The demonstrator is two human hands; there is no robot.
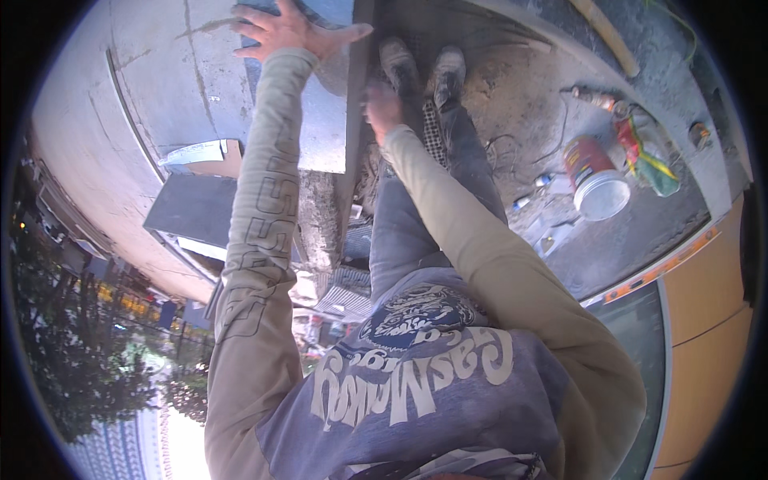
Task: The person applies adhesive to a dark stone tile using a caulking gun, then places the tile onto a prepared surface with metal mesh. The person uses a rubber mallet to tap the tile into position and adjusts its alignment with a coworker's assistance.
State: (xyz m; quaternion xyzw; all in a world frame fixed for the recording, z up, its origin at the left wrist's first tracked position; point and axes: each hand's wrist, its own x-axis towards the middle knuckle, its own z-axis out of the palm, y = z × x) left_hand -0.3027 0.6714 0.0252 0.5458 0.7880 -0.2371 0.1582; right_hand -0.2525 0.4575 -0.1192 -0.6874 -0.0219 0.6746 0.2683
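Observation:
My left hand (282,34) lies with its fingers spread on a smooth grey panel (326,144) at the upper left. The thumb points right, toward the panel's dark edge (364,68). Lower and further right, my right hand (384,108) is beside that edge, close to my legs. Its fingers are blurred and partly lost against the dark background, so whether they grip anything is unclear. Both arms are in long tan sleeves.
My dusty shoes (448,76) stand on a dirty floor. Right of them are a bucket (602,194), a red, yellow and green bag (650,160), a corded tool (594,98) and small bottles (522,202). A dark grey block (190,210) and cardboard (230,158) lie left of my left arm.

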